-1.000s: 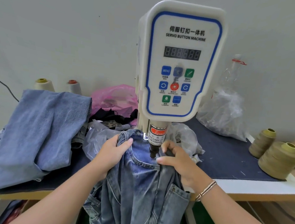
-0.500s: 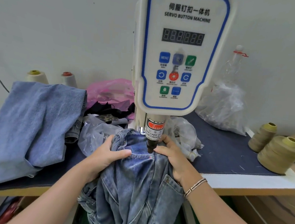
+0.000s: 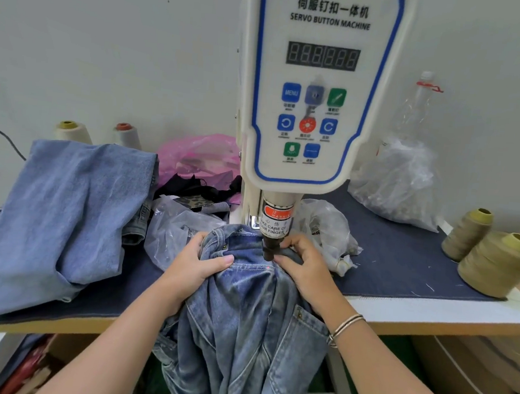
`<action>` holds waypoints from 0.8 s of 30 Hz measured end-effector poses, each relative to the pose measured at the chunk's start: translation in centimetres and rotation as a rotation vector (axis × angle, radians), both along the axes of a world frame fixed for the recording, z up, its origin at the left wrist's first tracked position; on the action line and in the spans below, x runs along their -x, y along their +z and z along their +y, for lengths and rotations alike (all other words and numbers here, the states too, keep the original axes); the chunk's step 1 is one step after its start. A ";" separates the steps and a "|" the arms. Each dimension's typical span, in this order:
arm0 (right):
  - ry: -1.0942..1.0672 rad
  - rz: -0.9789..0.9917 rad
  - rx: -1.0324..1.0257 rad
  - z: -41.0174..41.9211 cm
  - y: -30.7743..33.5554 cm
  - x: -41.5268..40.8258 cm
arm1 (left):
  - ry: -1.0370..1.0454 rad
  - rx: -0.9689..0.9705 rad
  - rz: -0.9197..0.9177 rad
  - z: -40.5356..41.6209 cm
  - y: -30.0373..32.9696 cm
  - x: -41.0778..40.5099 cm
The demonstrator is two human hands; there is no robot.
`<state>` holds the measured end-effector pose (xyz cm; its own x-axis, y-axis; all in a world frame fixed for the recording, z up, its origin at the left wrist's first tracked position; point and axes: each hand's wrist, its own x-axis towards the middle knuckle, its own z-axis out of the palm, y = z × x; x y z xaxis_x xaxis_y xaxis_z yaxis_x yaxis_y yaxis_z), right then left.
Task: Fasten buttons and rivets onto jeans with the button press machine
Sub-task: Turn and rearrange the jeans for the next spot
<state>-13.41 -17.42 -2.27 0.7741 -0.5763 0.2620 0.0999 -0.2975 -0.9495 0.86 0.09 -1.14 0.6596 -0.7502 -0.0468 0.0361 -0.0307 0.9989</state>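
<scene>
- The jeans (image 3: pixel 249 320) lie with the waistband up on the desk (image 3: pixel 430 312), right under the press head of the button machine (image 3: pixel 317 86); the rest of the garment hangs down over the desk's front edge.
- The dark punch tip (image 3: pixel 269 251) sits on or just above the waistband; which one cannot be told. A small red light dot shows on the denim just below it.
- One metal rivet (image 3: pixel 225 247) shows on the waistband, left of the punch.
- The left hand (image 3: pixel 195 268) grasps a bunched fold of the jeans left of the punch, thumb laid across the top of the cloth.
- The right hand (image 3: pixel 304 270) grips the waistband just right of the punch, fingers curled into the denim and close beside the tip. A thin bracelet (image 3: pixel 344 328) sits on that wrist.
- The machine's white panel with blue border carries a dark number display and coloured buttons; a red warning label wraps the cylinder above the punch.
- A pile of lighter denim (image 3: pixel 64 222) lies on the left of the desk, with two pale thread cones (image 3: pixel 71 130) behind it.
- A pink plastic bag (image 3: pixel 199 158) and clear plastic bags (image 3: pixel 399 183) lie behind and beside the machine.
- Two olive thread cones (image 3: pixel 496 262) stand on the right of the desk.
</scene>
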 end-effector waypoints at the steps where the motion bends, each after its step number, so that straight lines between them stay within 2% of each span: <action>1: -0.003 -0.004 0.001 0.0 -0.1 -0.1 | 0.001 -0.001 -0.010 0.0 0.0 0.0; 19: -0.010 -0.007 -0.017 -0.1 -0.4 -0.2 | 0.024 0.006 -0.078 0.2 -0.1 0.4; 24: 0.006 -0.002 -0.061 0.3 0.5 0.4 | 0.053 0.005 -0.044 0.0 1.2 1.2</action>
